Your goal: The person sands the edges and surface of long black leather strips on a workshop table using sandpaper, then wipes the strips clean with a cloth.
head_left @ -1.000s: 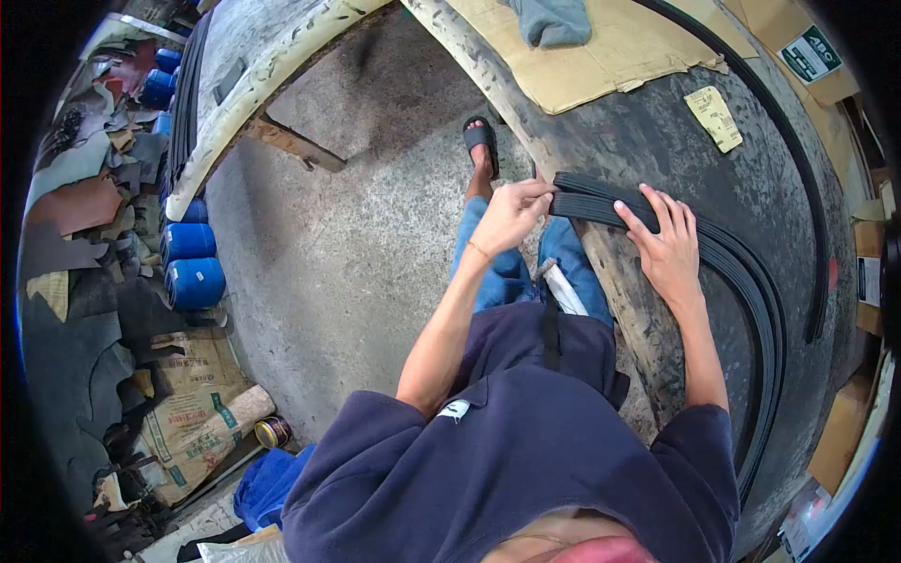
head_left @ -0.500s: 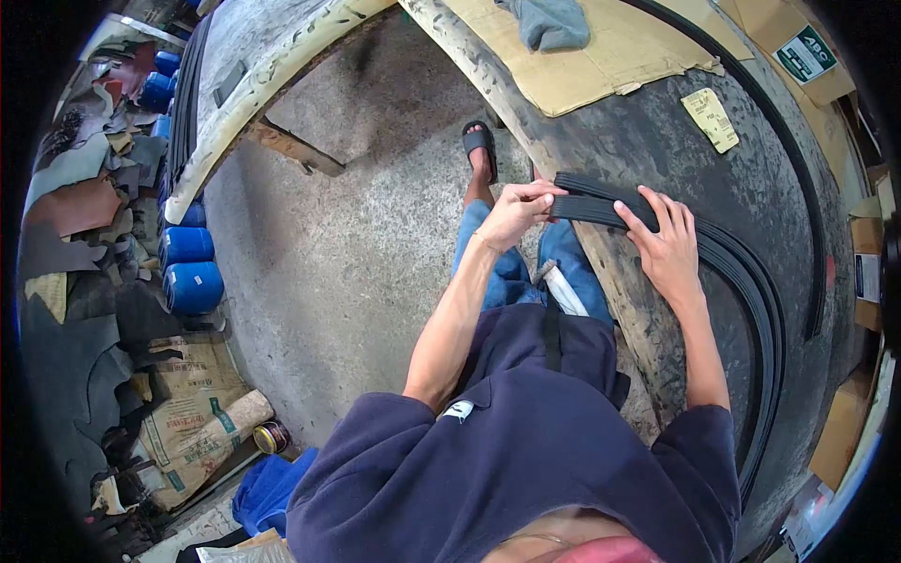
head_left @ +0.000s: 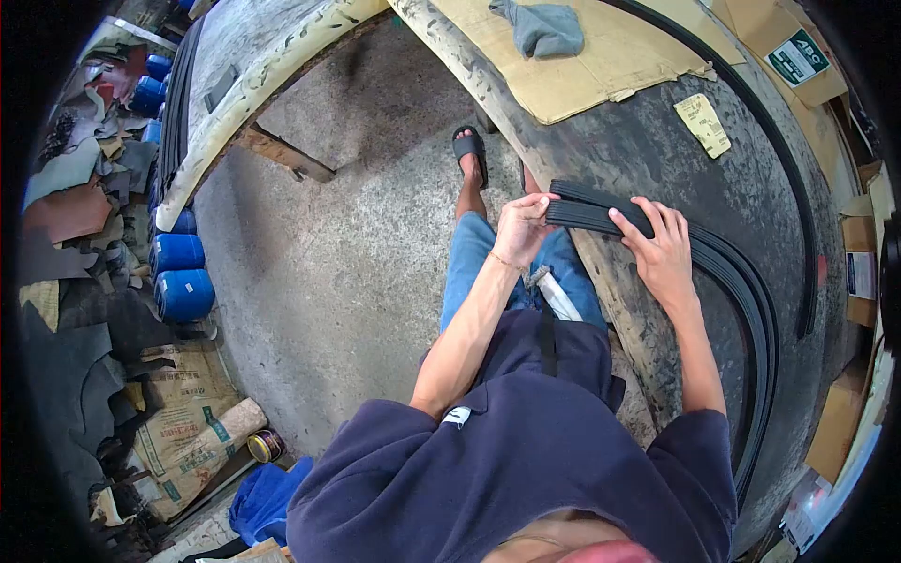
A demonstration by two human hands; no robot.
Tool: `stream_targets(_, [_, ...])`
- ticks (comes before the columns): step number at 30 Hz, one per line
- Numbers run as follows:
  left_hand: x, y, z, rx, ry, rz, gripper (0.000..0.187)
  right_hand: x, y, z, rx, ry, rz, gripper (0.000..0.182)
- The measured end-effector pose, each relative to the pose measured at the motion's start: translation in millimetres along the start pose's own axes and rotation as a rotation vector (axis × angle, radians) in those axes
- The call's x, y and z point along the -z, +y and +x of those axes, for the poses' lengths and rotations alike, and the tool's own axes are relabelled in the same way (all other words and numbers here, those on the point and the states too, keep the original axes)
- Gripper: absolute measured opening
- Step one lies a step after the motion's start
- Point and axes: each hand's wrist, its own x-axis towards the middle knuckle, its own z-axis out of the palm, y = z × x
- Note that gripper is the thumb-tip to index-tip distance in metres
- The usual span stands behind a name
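A bundle of long black strips (head_left: pixel 741 272) curves over the dark worktable (head_left: pixel 638 150), its ends near the table's left edge. My left hand (head_left: pixel 524 228) pinches the end of the lower group of strips between thumb and fingers. My right hand (head_left: pixel 660 246) lies over the bundle further right, fingers wrapped over it and thumb at its near side. Between my hands the strips part into two groups, the upper one ending just above my left fingertips.
On the table lie a cardboard sheet (head_left: pixel 601 70), a grey cloth (head_left: pixel 544 30), a yellow label (head_left: pixel 702 126) and another black strip (head_left: pixel 793 178). Cardboard boxes (head_left: pixel 798 56) stand at the right. Blue rolls (head_left: pixel 183 295) and dark scraps (head_left: pixel 84 375) lie at the left.
The view has shifted slightly. My left hand has turned a little at the strip ends, its fingers more upright. My right hand still holds the bundle.
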Motion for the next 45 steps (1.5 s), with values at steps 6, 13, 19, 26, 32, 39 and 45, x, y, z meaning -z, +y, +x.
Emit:
stream_targets(6, [0, -10, -2, -0.08, 0.108, -0.057, 0.016, 7, -4, 4, 0.008, -0.012, 0.045, 0.056])
stream_targets(13, [5, 15, -11, -0.171, -0.235, 0.296, 0.03, 12, -7, 8, -0.051, -0.037, 0.124, 0.054])
stream_targets(19, [11, 6, -14, -0.248, -0.149, 0.538, 0.047, 13, -9, 7, -0.054, -0.038, 0.104, 0.054])
stream_targets(26, [7, 1, -11, -0.292, -0.103, 0.512, 0.043, 15, -7, 7, -0.053, -0.051, 0.137, 0.054])
stream_targets(32, [12, 0, -9, -0.316, -0.111, 0.516, 0.043, 21, -4, 14, -0.07, -0.101, 0.168, 0.056])
stream_targets(39, [5, 4, -10, -0.359, -0.028, 0.564, 0.04, 4, -11, 51, 0.01, -0.156, 0.283, 0.067])
stream_targets(45, [-13, -9, -28, -0.613, 0.038, 1.002, 0.061, -9, -24, 53, 0.047, -0.128, 0.105, 0.075])
